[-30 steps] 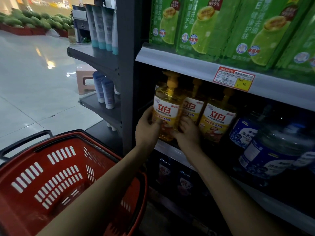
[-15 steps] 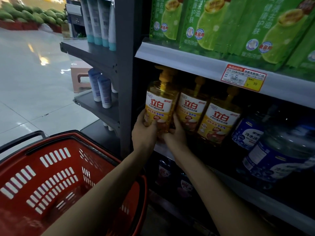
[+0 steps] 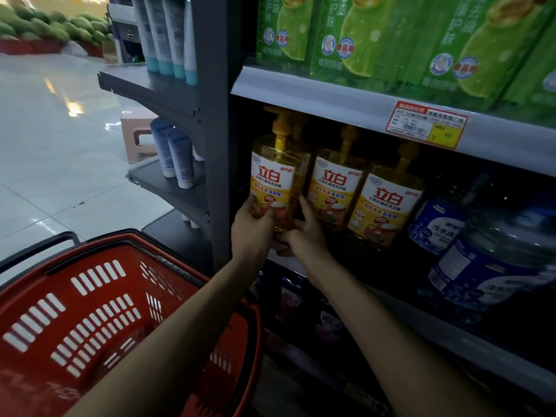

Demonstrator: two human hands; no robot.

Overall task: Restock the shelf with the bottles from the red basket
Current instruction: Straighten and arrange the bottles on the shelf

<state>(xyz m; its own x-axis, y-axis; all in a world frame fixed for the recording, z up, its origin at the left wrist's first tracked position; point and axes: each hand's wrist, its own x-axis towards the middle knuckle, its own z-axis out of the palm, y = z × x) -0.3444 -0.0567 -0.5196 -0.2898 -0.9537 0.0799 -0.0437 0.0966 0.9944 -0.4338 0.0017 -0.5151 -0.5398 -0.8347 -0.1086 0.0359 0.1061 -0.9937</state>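
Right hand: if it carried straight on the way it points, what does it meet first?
Right hand grips the leftmost yellow bottle, fingers pointing up and inward. Straight on, it would likely brush the second yellow bottle beside it first; depth there is unclear.

A red slotted plastic basket point(image 3: 42, 299) fills the lower left of the frame, with a grey metal shelving unit point(image 3: 216, 115) just to its right. At centre frame, three yellow pump-top detergent bottles point(image 3: 335, 191) line up side by side in the middle shelf bay, and the leftmost bottle point(image 3: 278, 182) is gripped low down between the left hand point(image 3: 251, 230) and right hand point(image 3: 304, 233). Large clear plastic water jugs point(image 3: 496, 266) sit right of them, green refill pouches point(image 3: 361, 34) fill the shelf above, and white plastic tubes point(image 3: 165, 31) stand on side shelves at upper left.
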